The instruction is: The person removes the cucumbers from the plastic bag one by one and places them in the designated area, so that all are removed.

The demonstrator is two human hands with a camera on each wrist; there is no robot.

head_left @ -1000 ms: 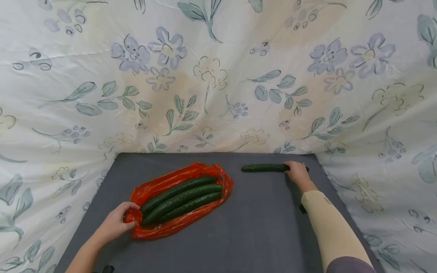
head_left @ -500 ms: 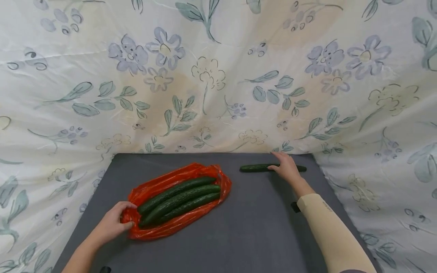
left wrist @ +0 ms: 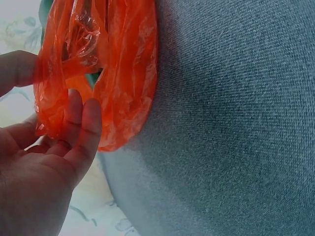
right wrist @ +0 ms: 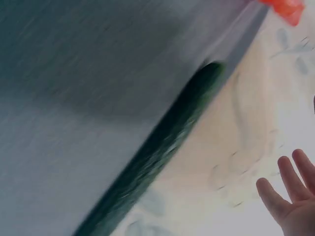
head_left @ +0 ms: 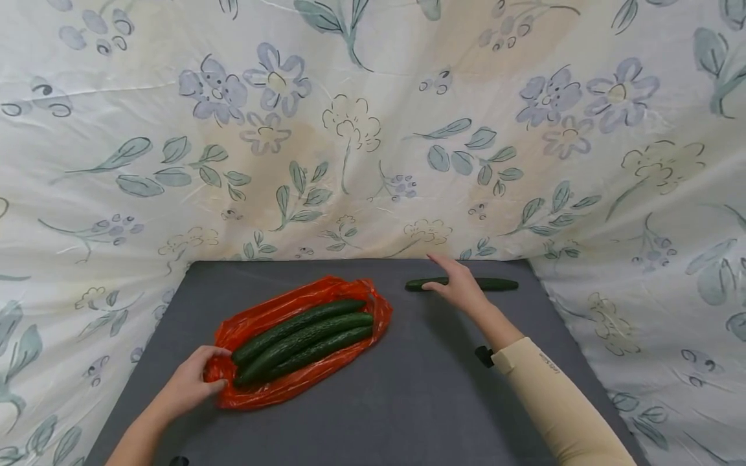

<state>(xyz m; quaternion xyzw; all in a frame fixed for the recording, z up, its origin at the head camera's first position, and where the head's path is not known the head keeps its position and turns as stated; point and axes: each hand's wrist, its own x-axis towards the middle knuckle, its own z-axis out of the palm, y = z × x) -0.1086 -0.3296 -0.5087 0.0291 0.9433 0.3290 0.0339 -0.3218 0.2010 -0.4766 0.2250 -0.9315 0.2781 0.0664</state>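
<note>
Three dark green cucumbers (head_left: 305, 338) lie side by side in a red plastic bag (head_left: 262, 314) at the table's left. My left hand (head_left: 191, 383) holds the bag's near left end; in the left wrist view the crinkled plastic (left wrist: 51, 93) sits between thumb and fingers. A single cucumber (head_left: 497, 284) lies crosswise near the table's back right. Above its left half hovers my right hand (head_left: 460, 288), fingers spread and gripping nothing. The right wrist view shows this cucumber (right wrist: 155, 152) apart from the extended fingers (right wrist: 290, 184).
A dark grey cloth covers the table (head_left: 396, 401). Floral fabric (head_left: 373, 162) hangs as a wall behind the table's back edge and along both sides. A black strap piece (head_left: 484, 356) shows at my right wrist.
My right hand has let go of the single cucumber and moved left above it, fingers spreading. The cucumber stays on the table. My left hand keeps its place at the bag.
</note>
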